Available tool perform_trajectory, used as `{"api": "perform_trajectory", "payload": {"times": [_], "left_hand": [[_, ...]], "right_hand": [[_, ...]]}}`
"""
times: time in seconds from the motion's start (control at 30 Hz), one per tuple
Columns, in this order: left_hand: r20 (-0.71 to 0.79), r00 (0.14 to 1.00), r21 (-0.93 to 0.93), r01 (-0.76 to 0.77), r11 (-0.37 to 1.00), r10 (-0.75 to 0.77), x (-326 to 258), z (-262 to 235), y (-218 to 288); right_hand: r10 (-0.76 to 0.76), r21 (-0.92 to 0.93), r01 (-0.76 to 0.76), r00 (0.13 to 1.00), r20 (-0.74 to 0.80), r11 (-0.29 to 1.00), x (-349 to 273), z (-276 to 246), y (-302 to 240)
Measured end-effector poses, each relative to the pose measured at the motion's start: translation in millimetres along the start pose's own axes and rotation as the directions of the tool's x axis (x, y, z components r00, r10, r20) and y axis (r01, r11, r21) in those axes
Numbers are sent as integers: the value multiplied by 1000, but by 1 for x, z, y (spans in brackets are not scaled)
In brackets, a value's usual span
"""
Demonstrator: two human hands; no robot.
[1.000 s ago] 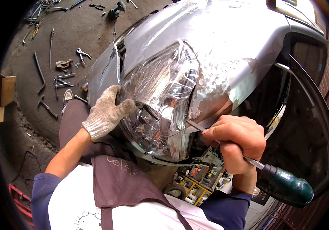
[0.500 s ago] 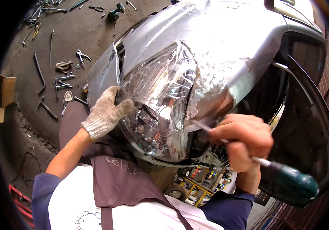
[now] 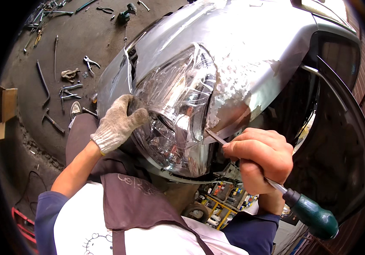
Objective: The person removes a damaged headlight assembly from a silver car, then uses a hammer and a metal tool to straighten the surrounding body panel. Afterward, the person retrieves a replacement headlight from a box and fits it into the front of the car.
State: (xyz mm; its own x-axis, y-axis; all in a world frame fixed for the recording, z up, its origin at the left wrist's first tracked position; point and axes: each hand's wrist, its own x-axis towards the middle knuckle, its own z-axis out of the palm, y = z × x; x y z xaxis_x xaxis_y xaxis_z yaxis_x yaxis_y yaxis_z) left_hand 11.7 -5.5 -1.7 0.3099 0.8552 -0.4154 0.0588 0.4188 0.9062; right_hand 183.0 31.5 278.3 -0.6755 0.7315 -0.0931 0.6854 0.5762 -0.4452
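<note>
My right hand [image 3: 263, 159], bare, is closed around the steel shaft of a screwdriver [image 3: 312, 214]. The dark green handle sticks out below the fist, toward the lower right. The screwdriver's tip meets the lower edge of a silver fender [image 3: 235, 121], just beside the headlight, where paint is flaked and brown shows. On the headlight [image 3: 174, 102], which is wrapped in wrinkled clear film, rests my left hand [image 3: 121, 121] in a knitted glove. Its thumb is spread from the fingers at the lamp's left edge; the fingertips are partly hidden.
A dark open car door [image 3: 339, 140] stands at the right. Pliers [image 3: 91, 63], a hammer [image 3: 53, 121], a power drill [image 3: 126, 13] and bars lie on the floor at left. Below the headlight a yellow-framed shelf [image 3: 220, 208] holds small items. A cardboard box [image 3: 8, 104] stands far left.
My right hand and the screwdriver have shifted slightly left, with the handle swinging down and left. The tip now sits closer to the headlight's edge. My left hand stays in place.
</note>
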Motion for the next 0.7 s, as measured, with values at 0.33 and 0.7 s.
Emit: {"api": "perform_trajectory", "payload": {"times": [0.33,0.7], "left_hand": [[-16,1000,39,11,999,-11,-5,-11,6],[28,999,-52,29,998,-28,1,-2,2]], "right_hand": [[9,-196,-46,983,-182,980,-20,-33,4],[-72,-75,69,997,-41,995,-3,0,0]]}}
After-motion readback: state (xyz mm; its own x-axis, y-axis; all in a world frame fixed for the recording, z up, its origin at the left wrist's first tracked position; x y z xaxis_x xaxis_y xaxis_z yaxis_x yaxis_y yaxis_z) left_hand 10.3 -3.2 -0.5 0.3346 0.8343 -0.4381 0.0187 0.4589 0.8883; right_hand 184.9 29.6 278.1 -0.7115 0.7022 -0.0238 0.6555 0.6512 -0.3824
